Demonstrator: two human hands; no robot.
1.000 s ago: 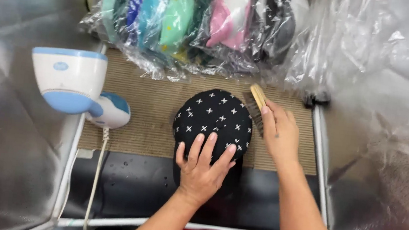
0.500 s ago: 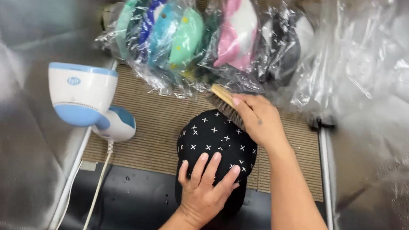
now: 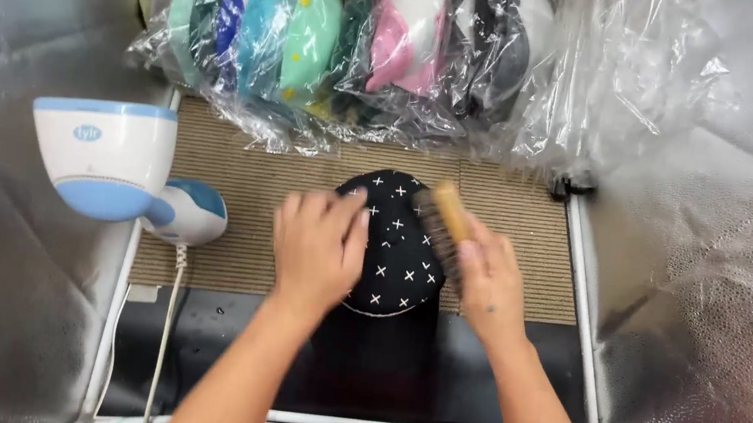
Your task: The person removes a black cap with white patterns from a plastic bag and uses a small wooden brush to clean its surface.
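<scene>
Black cap with white crosses [image 3: 397, 241] at the middle of the ribbed mat [image 3: 243, 162], in front of the bagged caps [image 3: 338, 42]. Left hand [image 3: 318, 245] flat and open on the cap's left side, gripping nothing. Right hand [image 3: 487, 282] closed around a wooden brush [image 3: 445, 223], bristles on the cap's right side. Risk, likely: cap skidding under a hard stroke, brush snagging the plastic behind.

The left hand [image 3: 318, 247] now lies on the left side of the black cap with white crosses [image 3: 397, 241], no longer spread over its near edge. The right hand [image 3: 489, 282] is drawn back from the cap's far rim to its right side, and the wooden brush [image 3: 444, 223] it grips now presses its bristles against the cap's right flank instead of its top edge.
</scene>
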